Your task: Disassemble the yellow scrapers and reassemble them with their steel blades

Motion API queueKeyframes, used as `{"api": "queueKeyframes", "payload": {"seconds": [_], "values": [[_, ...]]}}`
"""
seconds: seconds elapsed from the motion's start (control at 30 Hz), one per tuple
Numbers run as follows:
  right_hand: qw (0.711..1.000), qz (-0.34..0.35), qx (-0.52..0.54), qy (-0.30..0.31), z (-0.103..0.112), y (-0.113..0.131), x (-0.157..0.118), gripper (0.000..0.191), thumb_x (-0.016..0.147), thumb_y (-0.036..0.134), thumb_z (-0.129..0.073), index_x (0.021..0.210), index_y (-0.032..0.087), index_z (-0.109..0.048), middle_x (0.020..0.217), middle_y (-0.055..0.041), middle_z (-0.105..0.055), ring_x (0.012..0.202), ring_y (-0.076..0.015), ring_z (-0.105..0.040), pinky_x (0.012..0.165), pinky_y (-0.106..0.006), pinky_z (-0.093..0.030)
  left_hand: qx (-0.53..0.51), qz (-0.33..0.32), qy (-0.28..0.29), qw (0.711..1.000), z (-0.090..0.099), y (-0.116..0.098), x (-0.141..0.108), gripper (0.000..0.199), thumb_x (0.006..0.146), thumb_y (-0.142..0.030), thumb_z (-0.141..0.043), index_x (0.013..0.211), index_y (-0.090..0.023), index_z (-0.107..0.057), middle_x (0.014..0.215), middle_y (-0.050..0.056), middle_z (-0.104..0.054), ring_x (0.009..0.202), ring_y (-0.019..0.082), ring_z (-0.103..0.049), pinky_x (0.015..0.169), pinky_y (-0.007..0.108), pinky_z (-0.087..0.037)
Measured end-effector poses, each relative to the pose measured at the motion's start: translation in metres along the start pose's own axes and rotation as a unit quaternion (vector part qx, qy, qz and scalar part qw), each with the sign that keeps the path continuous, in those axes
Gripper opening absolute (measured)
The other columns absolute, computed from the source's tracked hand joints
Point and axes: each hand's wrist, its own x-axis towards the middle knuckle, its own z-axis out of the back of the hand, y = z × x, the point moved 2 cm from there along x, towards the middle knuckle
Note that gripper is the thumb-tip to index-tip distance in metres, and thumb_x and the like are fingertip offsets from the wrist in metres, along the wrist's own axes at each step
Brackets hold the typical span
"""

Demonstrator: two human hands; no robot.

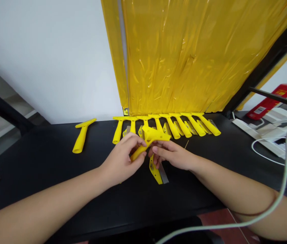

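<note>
**Yellow handle (156,135) gripped in your left hand (123,154), blade piece (156,173) at your right hand (175,154)**

Clock directions run from your hands. Nearest you, a pale cable (235,224) curves from 6 toward 3 o'clock, passing over your right forearm. At 5 o'clock, just beneath your right fingertips, sits the yellow blade piece with its grey blade, above the black table (133,206); you can't tell from here whether those curled fingers pinch it. Your left thumb and fingers close around the yellow handle's shaft, its T-shaped head tipped up toward 1 o'clock. Farther out, 1 lone handle (80,139) lies at 9 o'clock. A row of handles (196,125) spans 10 to 2 o'clock, more blade pieces (176,128) tucked between them. Past 2 o'clock leans a red bottle (272,100); yellow film (184,61) rises behind the row at 12.
</note>
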Motion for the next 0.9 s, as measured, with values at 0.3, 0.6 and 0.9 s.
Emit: {"api": "queueKeyframes", "payload": {"seconds": [0.3, 0.6, 0.9], "values": [[0.992, 0.015, 0.118, -0.047, -0.004, 0.011, 0.000, 0.039, 0.083, 0.052, -0.082, 0.087, 0.018, -0.065, 0.081, -0.0021, -0.070, 0.075, -0.0164, -0.070, 0.069, -0.030, -0.060, -0.072, -0.007, 0.009, 0.997, -0.012, -0.019, -0.011, 0.016, 0.106, -0.022, -0.050, 0.119, -0.024, -0.058, 0.111, 0.004, -0.060, 0.093, 0.015, -0.064, 0.079, 0.030, -0.058], [0.941, 0.087, 0.163, -0.283, 0.058, 0.036, 0.009, 0.014, 0.097, 0.029, -0.057, 0.087, 0.019, -0.057, 0.073, -0.0010, -0.063, 0.053, -0.0123, -0.055, 0.048, -0.025, -0.047, 0.119, -0.144, 0.170, 0.968, -0.029, -0.018, -0.011, 0.034, 0.102, -0.016, -0.051, 0.132, -0.022, -0.066, 0.127, 0.012, -0.065, 0.121, 0.026, -0.059, 0.106, 0.043, -0.052], [0.939, 0.075, 0.166, -0.291, 0.079, 0.029, 0.014, 0.015, 0.098, 0.029, -0.057, 0.087, 0.020, -0.055, 0.069, -0.0010, -0.060, 0.051, -0.0124, -0.053, 0.045, -0.024, -0.044, 0.155, -0.200, 0.240, 0.937, -0.035, -0.017, -0.013, 0.035, 0.104, -0.017, -0.048, 0.129, -0.021, -0.073, 0.117, 0.013, -0.072, 0.110, 0.025, -0.064, 0.100, 0.041, -0.057]]}}
